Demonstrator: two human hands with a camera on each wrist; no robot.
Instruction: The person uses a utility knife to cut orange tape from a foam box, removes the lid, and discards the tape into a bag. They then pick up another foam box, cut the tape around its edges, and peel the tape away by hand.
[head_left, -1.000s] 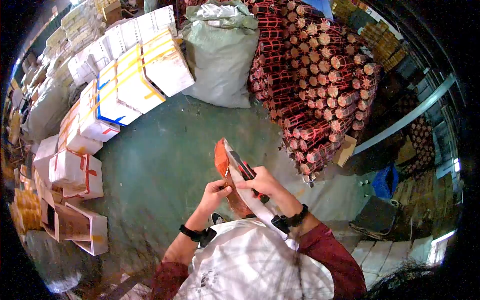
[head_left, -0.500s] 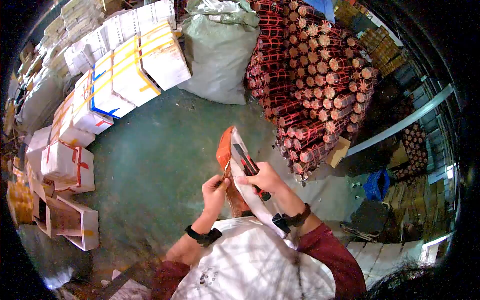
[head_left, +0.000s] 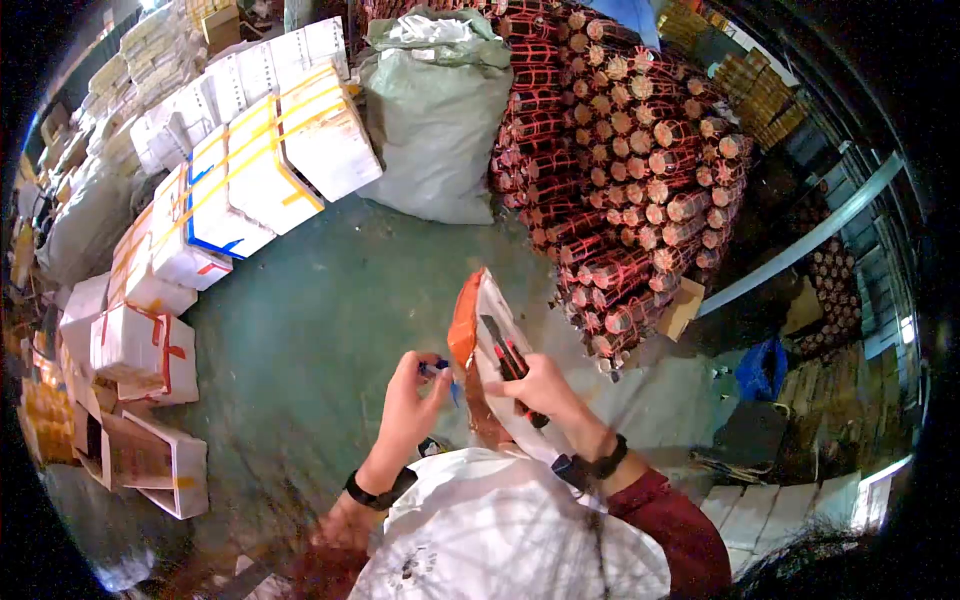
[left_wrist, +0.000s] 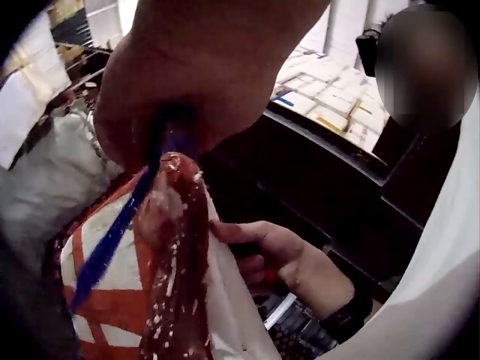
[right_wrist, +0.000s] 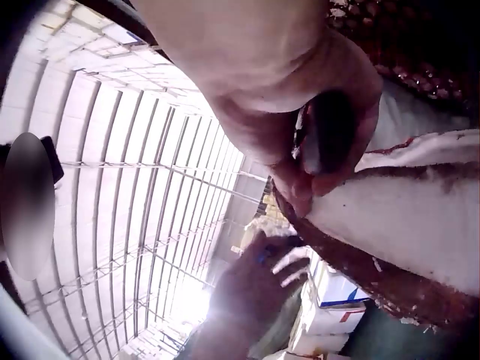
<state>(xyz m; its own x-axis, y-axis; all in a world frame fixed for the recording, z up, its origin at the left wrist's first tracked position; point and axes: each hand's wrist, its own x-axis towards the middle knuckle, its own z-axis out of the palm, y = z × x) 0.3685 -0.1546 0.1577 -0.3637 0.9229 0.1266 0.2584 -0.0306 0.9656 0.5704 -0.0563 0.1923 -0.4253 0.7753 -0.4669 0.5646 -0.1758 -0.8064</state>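
Observation:
A long, narrow bag-like piece, white and orange with a brownish-red edge point(head_left: 466, 325), stands in front of my body. My right hand point(head_left: 548, 392) grips a black-and-red tool that looks like a utility knife point(head_left: 508, 360), lying along the white side. In the right wrist view, its dark end point(right_wrist: 330, 135) shows inside the curled fingers, and the fingertips press at the white material point(right_wrist: 412, 217). My left hand point(head_left: 408, 398), left of the bag, pinches a thin blue strip point(left_wrist: 112, 244) that hangs down beside the orange-printed face point(left_wrist: 112, 300).
White foam boxes point(head_left: 265, 165) bound with coloured tape curve along the left. A big pale-green sack point(head_left: 430, 130) stands ahead. Right of it rises a high stack of red-netted bundles point(head_left: 640, 160). A blue item point(head_left: 762, 370) lies at the right, and green floor point(head_left: 310, 300) spreads between.
My left hand has come away from the bag's edge to the left, and a blue strip now shows in its fingers. The bag and right hand have shifted slightly right.

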